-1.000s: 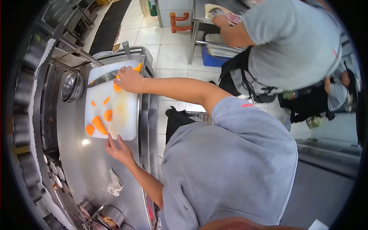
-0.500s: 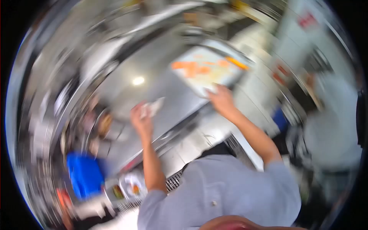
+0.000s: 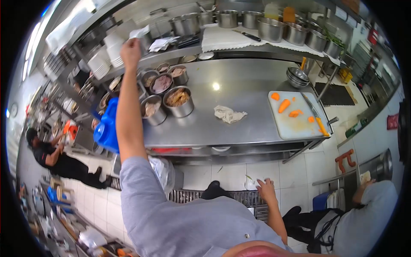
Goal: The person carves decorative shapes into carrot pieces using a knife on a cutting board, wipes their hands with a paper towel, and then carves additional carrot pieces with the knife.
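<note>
My left hand (image 3: 131,51) is raised to the shelf at the upper left, its fingers closed. Right beside them is a thin white piece (image 3: 140,32), like paper or cloth; whether they grip it is unclear. My right hand (image 3: 266,189) hangs low in front of the table with its fingers apart, holding nothing. On the steel table (image 3: 205,130) lies a crumpled white cloth (image 3: 229,115). Farther right, a white cutting board (image 3: 284,130) bears carrot pieces (image 3: 284,105) and a yellow-handled knife (image 3: 321,125).
Several metal pots of food (image 3: 178,103) stand at the table's left, beside a blue container (image 3: 108,128). The shelf above holds pots (image 3: 271,30), a black-handled knife (image 3: 248,36) and stacked white tubs (image 3: 113,49). One person (image 3: 60,156) works far left, another (image 3: 364,218) close right.
My left hand has let go of the white cloth, which now lies on the table, and has risen to the shelf. My right hand has left the cutting board and dropped lower. The view has turned.
</note>
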